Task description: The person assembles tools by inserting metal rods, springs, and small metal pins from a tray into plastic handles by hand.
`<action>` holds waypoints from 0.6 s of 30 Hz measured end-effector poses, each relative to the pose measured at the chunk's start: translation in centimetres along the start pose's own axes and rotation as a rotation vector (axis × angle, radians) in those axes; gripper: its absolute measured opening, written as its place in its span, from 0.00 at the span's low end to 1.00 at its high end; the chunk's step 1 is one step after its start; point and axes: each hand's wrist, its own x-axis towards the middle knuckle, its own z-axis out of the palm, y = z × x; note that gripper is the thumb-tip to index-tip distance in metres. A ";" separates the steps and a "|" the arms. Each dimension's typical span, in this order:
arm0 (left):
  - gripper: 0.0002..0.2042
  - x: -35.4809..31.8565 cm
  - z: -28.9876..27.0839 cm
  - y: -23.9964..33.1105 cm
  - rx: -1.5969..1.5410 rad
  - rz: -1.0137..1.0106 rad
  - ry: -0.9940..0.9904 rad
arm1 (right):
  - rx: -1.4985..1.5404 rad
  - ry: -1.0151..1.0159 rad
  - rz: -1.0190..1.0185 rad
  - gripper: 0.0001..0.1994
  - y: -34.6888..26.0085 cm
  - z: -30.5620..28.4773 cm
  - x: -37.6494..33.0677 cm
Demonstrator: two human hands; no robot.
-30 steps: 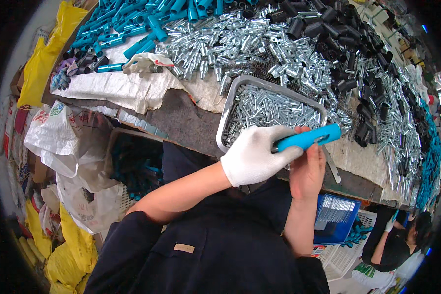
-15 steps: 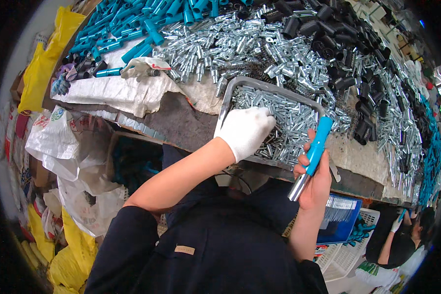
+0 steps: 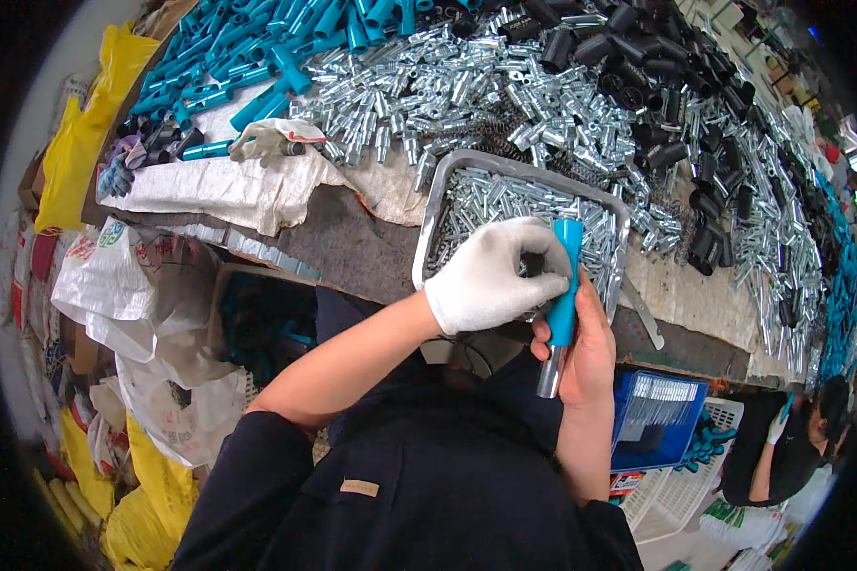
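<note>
Holding a blue tube [image 3: 566, 285] upright, your bare right hand [image 3: 581, 354] wraps its fingers round the lower part, where a metal rod [image 3: 549, 373] sticks out below. Your gloved left hand [image 3: 493, 276] curls over the tube's upper half, fingers pressed against it. Both hands sit just in front of a metal tray [image 3: 435, 205] of small silver parts, near the bench edge. Behind it lie heaps of silver pieces [image 3: 467, 86], black caps [image 3: 657, 57] and more blue tubes [image 3: 257, 57].
</note>
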 end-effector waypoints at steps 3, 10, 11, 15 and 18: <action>0.05 -0.3 0.5 0.1 -0.069 -0.065 0.032 | 0.015 -0.062 -0.019 0.23 0.0 0.3 -0.1; 0.09 -0.2 0.8 0.1 -0.423 -0.400 -0.045 | -0.063 -0.028 -0.191 0.23 0.7 1.2 -0.6; 0.10 0.0 0.8 0.0 -0.496 -0.491 -0.094 | -0.111 -0.017 -0.238 0.23 0.7 1.3 -0.6; 0.10 0.6 -0.4 -0.9 -0.004 -0.117 -0.087 | -0.721 0.120 -0.419 0.21 -0.4 0.9 -0.2; 0.07 0.5 -1.0 -1.9 0.910 0.111 -0.006 | -0.415 0.158 -0.320 0.20 -1.7 0.2 -0.2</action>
